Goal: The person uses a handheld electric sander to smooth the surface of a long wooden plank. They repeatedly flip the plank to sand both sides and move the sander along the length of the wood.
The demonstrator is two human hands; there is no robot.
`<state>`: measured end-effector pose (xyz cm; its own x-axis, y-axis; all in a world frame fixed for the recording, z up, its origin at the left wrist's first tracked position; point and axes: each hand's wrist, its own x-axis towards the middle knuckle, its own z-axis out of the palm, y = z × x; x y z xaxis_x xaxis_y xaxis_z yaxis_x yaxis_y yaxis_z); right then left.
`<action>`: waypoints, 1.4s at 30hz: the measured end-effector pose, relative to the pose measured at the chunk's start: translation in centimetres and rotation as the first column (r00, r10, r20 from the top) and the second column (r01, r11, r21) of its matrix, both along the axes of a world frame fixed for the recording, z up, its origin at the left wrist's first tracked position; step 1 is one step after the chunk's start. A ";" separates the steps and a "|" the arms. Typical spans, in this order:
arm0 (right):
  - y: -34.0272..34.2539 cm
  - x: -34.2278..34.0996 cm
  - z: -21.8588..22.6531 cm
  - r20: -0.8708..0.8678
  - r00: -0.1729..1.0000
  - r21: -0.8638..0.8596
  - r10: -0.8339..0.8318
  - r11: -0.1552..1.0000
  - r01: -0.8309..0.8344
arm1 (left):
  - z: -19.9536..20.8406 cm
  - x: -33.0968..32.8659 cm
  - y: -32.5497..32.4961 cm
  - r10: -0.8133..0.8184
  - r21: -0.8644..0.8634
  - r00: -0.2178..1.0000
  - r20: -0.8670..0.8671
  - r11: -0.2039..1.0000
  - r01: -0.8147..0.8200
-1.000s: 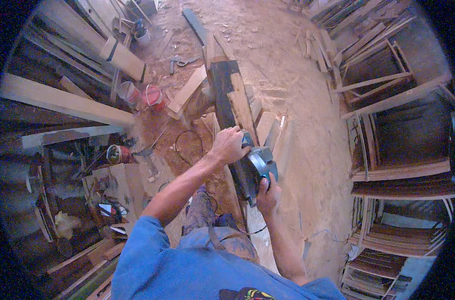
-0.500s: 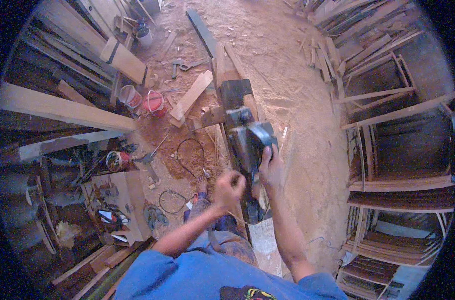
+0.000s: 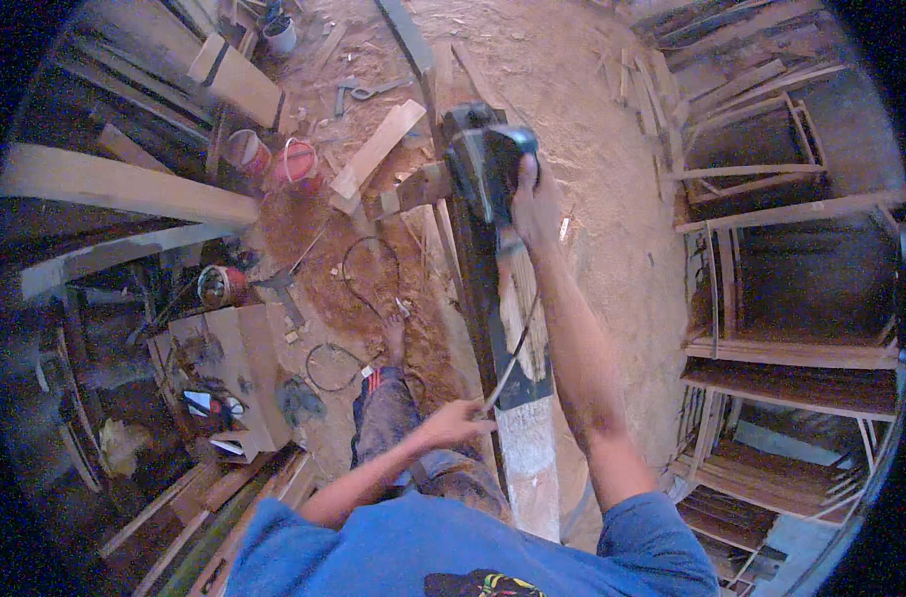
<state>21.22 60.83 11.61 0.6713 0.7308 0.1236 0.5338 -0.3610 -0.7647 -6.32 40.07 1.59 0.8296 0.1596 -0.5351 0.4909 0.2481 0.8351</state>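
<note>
My right hand (image 3: pixel 534 207) is wrapped around a dark electric planer (image 3: pixel 488 164), blurred in part, at the far part of a long wooden beam (image 3: pixel 525 460). A cord (image 3: pixel 518 350) trails from the tool back toward my body. Close to the beam's left edge, my left hand (image 3: pixel 455 425) has its fingers closed on that cord. Dark and pale patches mark the beam's top. A short wood block (image 3: pixel 423 187) juts out on the beam's left side, near the planer.
Left of the beam lie a pale board (image 3: pixel 378 154), a red bucket (image 3: pixel 296 164), a hammer (image 3: pixel 345 95) and looped cable (image 3: pixel 348 269) on sawdust. My foot (image 3: pixel 394 333) stands near the cable. Wooden frames (image 3: pixel 791 353) are stacked along the right, with planks (image 3: pixel 124 189) at left.
My right hand has pushed the planer forward along the beam, away from me. My left hand has drawn back toward my body and lower, beside the cord.
</note>
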 end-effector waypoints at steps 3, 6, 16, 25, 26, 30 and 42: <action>-9.1 -3.0 -0.9 0.047 0.999 -0.119 0.010 0.993 -0.004 | -2.6 -5.9 1.5 0.091 0.484 0.902 -0.423 0.864 0.140; -21.8 -7.6 -2.1 0.018 0.999 -0.076 0.027 0.997 -0.025 | -7.4 -10.0 0.0 0.327 0.708 0.879 -0.346 0.706 0.016; -33.6 -12.1 -1.0 0.007 1.000 -0.056 -0.018 0.998 0.018 | -8.3 -10.4 -4.3 0.143 0.484 0.857 -0.495 0.865 0.135; -2.5 -3.6 1.0 0.062 0.998 -0.012 0.000 1.000 0.001 | -0.6 -6.7 2.2 0.570 0.630 0.795 -0.207 0.700 -0.338; 0.0 -2.0 0.5 0.072 0.997 -0.069 -0.001 0.998 0.006 | -0.5 -6.0 2.6 0.564 0.643 0.804 -0.188 0.690 -0.334; 1.9 1.8 -1.8 0.073 0.993 0.172 0.091 0.980 -0.103 | -1.9 -5.5 1.9 0.558 0.633 0.822 -0.115 0.678 -0.372; -39.6 -12.0 0.8 -0.189 0.981 -0.029 -0.050 0.999 0.046 | -4.4 -7.3 -3.2 0.522 0.589 0.852 -0.043 0.702 -0.401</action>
<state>9.26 21.27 12.43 0.7152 0.6984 -0.0269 0.3612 -0.4024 -0.8412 -13.61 36.87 -2.77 0.4624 0.8042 -0.3733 0.6004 0.0258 0.7993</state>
